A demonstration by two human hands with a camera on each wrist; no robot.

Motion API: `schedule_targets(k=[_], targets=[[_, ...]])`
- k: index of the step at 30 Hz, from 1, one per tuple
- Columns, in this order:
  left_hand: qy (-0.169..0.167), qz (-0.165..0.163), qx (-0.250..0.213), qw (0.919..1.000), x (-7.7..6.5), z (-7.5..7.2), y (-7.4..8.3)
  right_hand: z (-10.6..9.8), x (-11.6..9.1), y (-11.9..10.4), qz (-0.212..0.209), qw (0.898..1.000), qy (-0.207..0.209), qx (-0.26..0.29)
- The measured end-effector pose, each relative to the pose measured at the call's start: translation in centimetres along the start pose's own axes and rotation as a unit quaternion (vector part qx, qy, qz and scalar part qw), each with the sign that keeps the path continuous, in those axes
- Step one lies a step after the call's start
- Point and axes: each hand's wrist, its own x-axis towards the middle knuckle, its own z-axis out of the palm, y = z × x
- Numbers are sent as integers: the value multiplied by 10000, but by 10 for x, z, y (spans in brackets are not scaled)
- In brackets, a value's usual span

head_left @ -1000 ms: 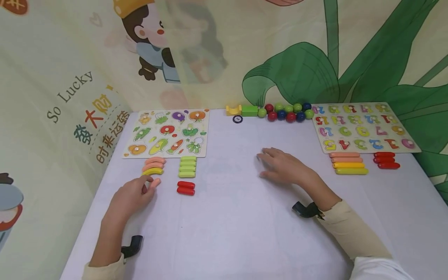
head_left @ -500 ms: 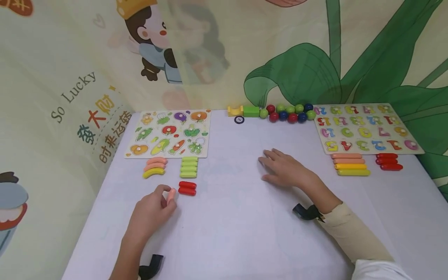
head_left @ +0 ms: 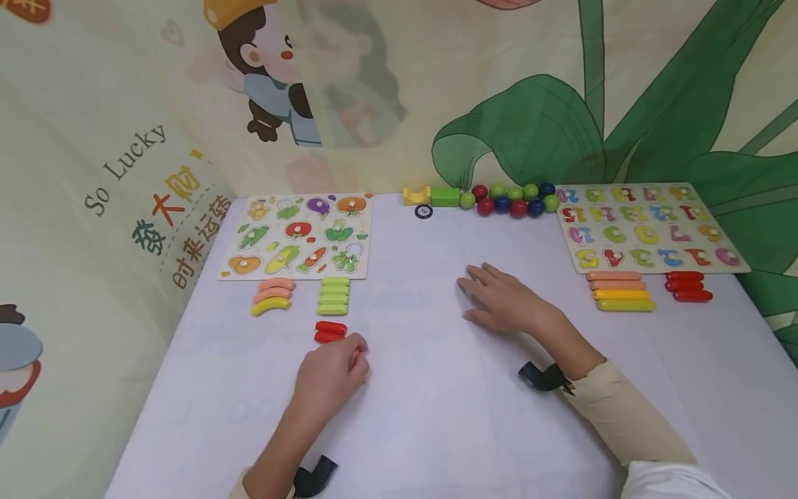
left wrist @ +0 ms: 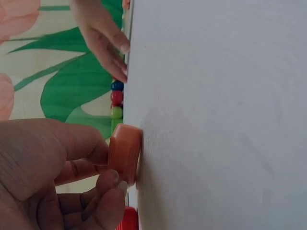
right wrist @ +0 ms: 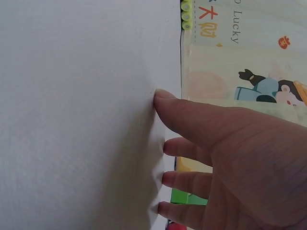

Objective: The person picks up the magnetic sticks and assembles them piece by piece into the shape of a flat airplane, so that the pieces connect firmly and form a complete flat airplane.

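Observation:
My left hand (head_left: 332, 380) pinches a short salmon-orange piece (left wrist: 124, 152) between thumb and fingers, low over the white table; the hand hides it in the head view. Just beyond that hand lie two red pieces (head_left: 330, 327), partly covered by it. Behind them are a stack of light green pieces (head_left: 334, 300) and, to the left, two pink curved pieces (head_left: 276, 284) above a yellow curved one (head_left: 271, 305). My right hand (head_left: 503, 298) rests on the table with fingers spread, its fingertips touching the cloth (right wrist: 86, 96) and nothing held.
A vegetable puzzle board (head_left: 262, 235) stands at the back left, a number puzzle board (head_left: 654, 242) at the back right. Between them sit a green block (head_left: 445, 197), a yellow block (head_left: 415, 197), a small dark ring (head_left: 424, 212) and several coloured balls. Pink and yellow sticks (head_left: 620, 294) and red pieces (head_left: 692, 296) lie right.
My left hand has carried the salmon-orange piece from beside the yellow curved piece rightward and toward me, to just in front of the red pieces. The right hand has stayed in place.

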Motion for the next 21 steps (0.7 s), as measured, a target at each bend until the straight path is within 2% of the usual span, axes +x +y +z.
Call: schedule_targets(k=[8, 13, 21], targets=[[49, 453, 41, 9990, 12, 4, 7, 0, 0, -1, -4, 10000, 53, -17], [46, 801, 343, 9962, 21, 4, 9, 2, 0, 0, -45, 9999, 101, -14], [-134, 910, 591, 9940, 32, 1, 10, 1, -1, -1, -55, 9999, 118, -7]])
